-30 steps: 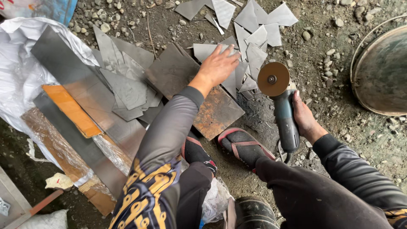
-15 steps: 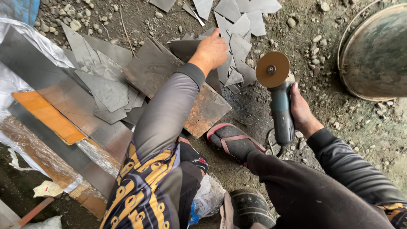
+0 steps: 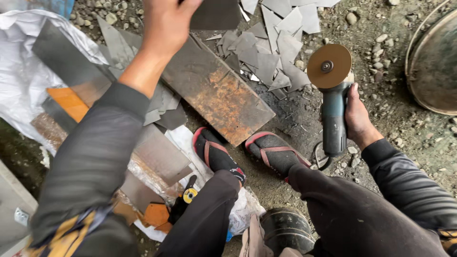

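Observation:
My left hand (image 3: 166, 24) is raised near the top edge and grips a dark grey metal sheet piece (image 3: 216, 14). Below it lies a long rusty metal plate (image 3: 216, 93) on the ground. My right hand (image 3: 358, 119) is closed around the body of a blue-grey angle grinder (image 3: 333, 119), whose brown cutting disc (image 3: 329, 65) faces up, apart from the plate. Several cut grey metal offcuts (image 3: 271, 52) lie scattered beyond the plate. My feet in red-strapped sandals (image 3: 273, 152) rest beside the plate's near end.
More grey and rusty sheets (image 3: 71, 71) lie stacked at left on white plastic (image 3: 24, 71). A round metal basin (image 3: 435, 62) sits at right. A dark tool with a yellow label (image 3: 184, 202) lies near my knee. The ground is gravel and dirt.
My left hand has lifted a grey sheet piece off the pile toward the top of view. The view has shifted closer. The grinder stays held in my right hand.

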